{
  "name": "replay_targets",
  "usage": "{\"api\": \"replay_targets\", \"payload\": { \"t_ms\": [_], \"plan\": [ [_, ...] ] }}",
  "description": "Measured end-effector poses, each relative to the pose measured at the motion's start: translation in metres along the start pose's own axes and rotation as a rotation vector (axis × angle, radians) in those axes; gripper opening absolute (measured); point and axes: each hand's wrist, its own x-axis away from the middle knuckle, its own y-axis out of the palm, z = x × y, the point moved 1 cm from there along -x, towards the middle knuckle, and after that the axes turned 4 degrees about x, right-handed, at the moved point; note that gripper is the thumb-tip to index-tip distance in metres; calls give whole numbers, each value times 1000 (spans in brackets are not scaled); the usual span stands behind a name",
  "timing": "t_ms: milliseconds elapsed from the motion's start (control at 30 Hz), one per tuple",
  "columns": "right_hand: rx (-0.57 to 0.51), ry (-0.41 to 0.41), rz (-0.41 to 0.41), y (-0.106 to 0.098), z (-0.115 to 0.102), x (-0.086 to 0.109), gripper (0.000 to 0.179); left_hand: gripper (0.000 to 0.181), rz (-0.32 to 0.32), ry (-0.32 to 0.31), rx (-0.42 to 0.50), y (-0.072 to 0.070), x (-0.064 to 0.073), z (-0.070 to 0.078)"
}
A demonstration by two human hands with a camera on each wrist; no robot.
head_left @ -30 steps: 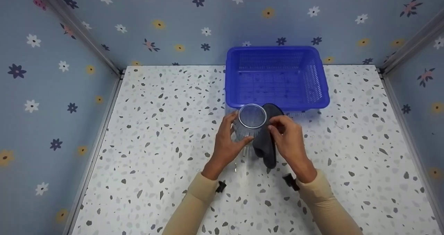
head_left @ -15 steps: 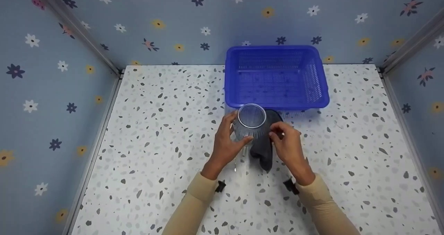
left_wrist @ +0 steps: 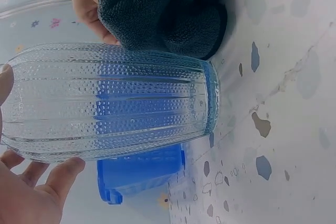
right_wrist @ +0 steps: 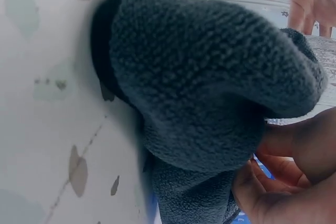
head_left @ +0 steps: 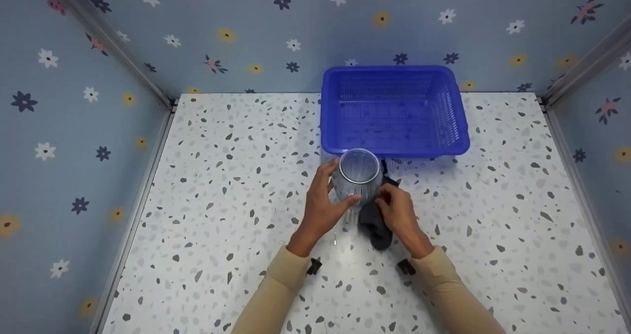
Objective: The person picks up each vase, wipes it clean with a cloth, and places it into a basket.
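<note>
A clear ribbed glass vase (head_left: 362, 188) with a dotted texture stands upright on the table, as the left wrist view shows its base near the surface. My left hand (head_left: 325, 203) grips it round its left side, thumb in front and fingers behind. On the vase's right side, my right hand (head_left: 399, 211) pinches a dark grey fuzzy cloth (head_left: 375, 225) between thumb and fingers. That cloth (right_wrist: 199, 82) hangs in folds down to the tabletop and lies against the glass (left_wrist: 115, 103). Part of it is hidden behind the vase and the right hand.
A blue plastic basket (head_left: 394, 152) with perforated sides stands just behind the vase, against the back wall. The speckled white table (head_left: 231, 186) extends to both sides. Flower-patterned panels (head_left: 266, 23) close off the back, left and right.
My right hand has moved down and slightly left along the vase, drawing the cloth with it. More of the cloth is now bunched low. The left hand and vase have stayed put.
</note>
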Motion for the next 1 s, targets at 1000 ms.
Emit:
{"api": "replay_targets", "payload": {
  "t_ms": [1000],
  "plan": [
    [-122, -148, 133, -69, -76, -6, 10, 86, 14, 17, -43, 1, 0, 0]
  ]
}}
